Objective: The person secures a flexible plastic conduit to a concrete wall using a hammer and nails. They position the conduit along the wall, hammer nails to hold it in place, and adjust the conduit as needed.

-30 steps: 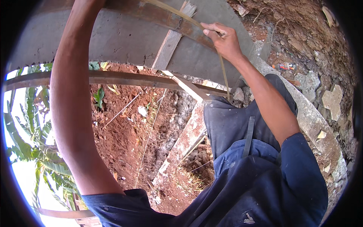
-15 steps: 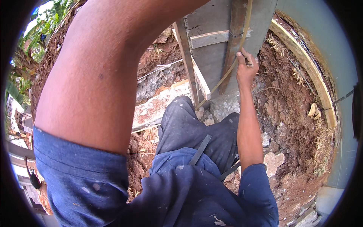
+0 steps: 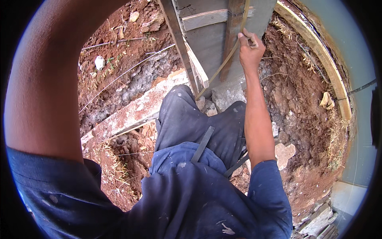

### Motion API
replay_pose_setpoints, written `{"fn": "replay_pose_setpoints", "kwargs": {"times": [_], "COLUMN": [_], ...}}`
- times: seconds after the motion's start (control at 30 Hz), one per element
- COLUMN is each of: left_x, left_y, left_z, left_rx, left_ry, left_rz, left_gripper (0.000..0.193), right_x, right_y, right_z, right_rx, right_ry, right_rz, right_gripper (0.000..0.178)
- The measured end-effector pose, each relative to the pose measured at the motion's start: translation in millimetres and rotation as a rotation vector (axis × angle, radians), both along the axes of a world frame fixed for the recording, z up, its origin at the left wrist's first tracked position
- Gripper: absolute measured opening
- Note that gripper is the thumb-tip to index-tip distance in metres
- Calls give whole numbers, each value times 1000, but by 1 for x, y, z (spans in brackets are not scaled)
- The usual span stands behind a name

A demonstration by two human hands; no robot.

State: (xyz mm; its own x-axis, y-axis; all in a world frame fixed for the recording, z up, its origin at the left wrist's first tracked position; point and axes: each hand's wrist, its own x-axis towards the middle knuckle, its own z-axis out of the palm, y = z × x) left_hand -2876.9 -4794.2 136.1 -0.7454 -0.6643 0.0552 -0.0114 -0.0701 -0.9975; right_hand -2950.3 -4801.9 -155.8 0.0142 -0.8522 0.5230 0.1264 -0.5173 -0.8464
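Observation:
A thin yellowish hose point(image 3: 226, 61) runs from the top edge down along a wooden upright point(image 3: 230, 32) and slants away toward my knees. My right hand point(image 3: 252, 48) pinches it between thumb and fingers, close to the upright, with the other fingers curled in. Behind them stands a grey concrete face point(image 3: 205, 44) with a short wooden crosspiece point(image 3: 205, 19) fixed across it. My left arm point(image 3: 43, 75) is raised and leaves the view at the top, so its hand is hidden.
A slanting wooden strut point(image 3: 177, 36) and a pale board end point(image 3: 197, 65) stand before my knees. A whitish beam point(image 3: 129, 109) lies at left on reddish soil point(image 3: 115, 20). To the right, a long timber point(image 3: 326, 59) borders a grey-blue wall point(image 3: 350, 44). Broken stone point(image 3: 284, 155) lies nearby.
The view has shifted, so the upright and my right hand appear slightly higher and further left. My raised left arm has swung left, uncovering more soil. The right hand keeps its pinch on the hose.

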Motion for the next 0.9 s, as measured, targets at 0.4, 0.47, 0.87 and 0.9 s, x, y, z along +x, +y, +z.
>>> {"fn": "replay_pose_setpoints", "kwargs": {"times": [0.4, 0.47, 0.87, 0.9], "left_x": [7, 21, -3, 5], "left_y": [-9, -6, -5, 4], "left_z": [-68, -73, -81, -78], "left_rx": [649, 689, 697, 700], "left_ry": [285, 336, 585, 590], "left_rz": [61, 106, 244, 276], "left_gripper": [30, 28, 27, 26], "right_x": [-11, 6, -7, 5], "right_y": [-18, -17, -18, -11], "right_z": [-9, -10, -6, -4], "right_rx": [-114, -81, -98, -113], "right_ry": [60, -30, 37, 46], "right_rz": [37, 138, 35, 18], "right_gripper": [26, 24, 23, 23]}}
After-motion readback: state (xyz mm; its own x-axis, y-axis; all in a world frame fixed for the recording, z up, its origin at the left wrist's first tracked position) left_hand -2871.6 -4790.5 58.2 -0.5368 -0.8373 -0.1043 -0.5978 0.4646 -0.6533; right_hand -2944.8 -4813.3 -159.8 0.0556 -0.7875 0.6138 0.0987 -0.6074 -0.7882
